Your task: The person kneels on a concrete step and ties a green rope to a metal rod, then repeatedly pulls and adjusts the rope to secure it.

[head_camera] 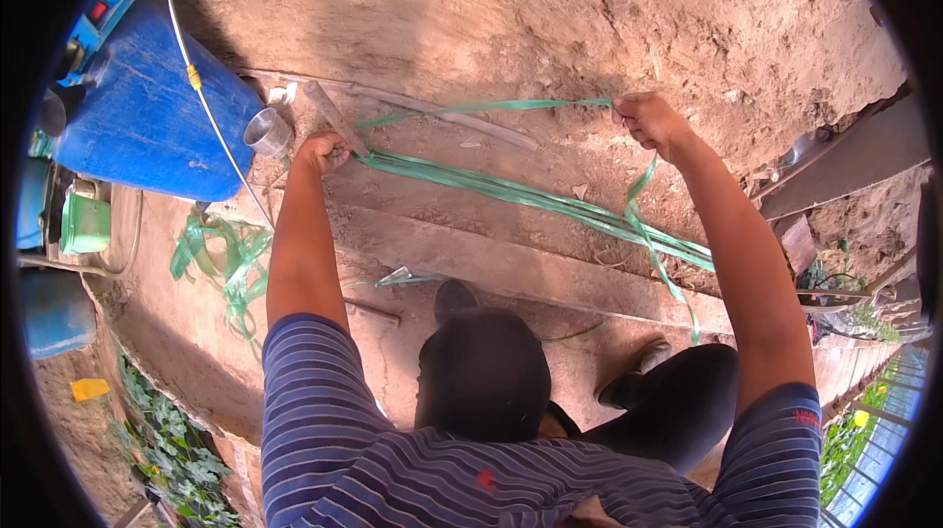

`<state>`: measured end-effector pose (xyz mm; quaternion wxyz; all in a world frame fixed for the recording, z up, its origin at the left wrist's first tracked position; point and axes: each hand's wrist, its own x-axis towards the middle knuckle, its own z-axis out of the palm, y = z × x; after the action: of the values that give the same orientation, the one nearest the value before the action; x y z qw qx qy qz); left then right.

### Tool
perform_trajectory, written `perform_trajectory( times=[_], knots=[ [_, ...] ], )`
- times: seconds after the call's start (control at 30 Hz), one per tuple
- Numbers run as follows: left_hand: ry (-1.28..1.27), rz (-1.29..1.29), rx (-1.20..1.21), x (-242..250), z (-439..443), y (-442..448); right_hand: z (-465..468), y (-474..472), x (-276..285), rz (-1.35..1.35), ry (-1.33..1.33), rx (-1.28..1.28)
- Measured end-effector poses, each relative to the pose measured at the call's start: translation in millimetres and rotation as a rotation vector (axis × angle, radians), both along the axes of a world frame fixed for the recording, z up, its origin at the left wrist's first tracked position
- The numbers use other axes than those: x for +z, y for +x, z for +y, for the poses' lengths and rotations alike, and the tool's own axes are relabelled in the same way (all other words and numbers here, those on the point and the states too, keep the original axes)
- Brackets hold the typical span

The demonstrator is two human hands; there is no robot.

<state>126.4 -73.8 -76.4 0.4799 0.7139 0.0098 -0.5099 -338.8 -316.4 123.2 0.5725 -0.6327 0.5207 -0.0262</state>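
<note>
My right hand (647, 123) pinches a green plastic strap (530, 104), pulled out nearly straight, its loose end dangling past my forearm. The strap's other end reaches a short wooden stick (335, 117) at the left. My left hand (324, 152) is closed at the stick's lower end; whether it grips the stick or the strap's end cannot be told. From there a bundle of several green strands (516, 193) runs down to the right and passes behind my right forearm.
A big blue plastic drum (158, 101) lies at the upper left, with a metal cup (268, 133) beside it. A pale hose (210, 108) crosses in front. Tangled green strap (228, 263) lies on the ground. A long wooden strip (457, 118) rests near the earth wall (516, 12).
</note>
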Motion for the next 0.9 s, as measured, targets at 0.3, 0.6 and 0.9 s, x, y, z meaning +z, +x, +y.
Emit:
perform_trajectory(
  times=[0.3, 0.6, 0.9],
  knots=[
    [-0.153, 0.011, -0.191, -64, 6, 19, -43, -134, -58, 0.228, -0.154, 0.04],
    [-0.455, -0.853, -0.417, 65, -5, -242, 1, -337, -14, -0.127, 0.208, -0.15],
    [-0.283, -0.458, -1.839, 210, -135, -545, 126, -576, 154, 0.002, 0.012, -0.249]
  ],
)
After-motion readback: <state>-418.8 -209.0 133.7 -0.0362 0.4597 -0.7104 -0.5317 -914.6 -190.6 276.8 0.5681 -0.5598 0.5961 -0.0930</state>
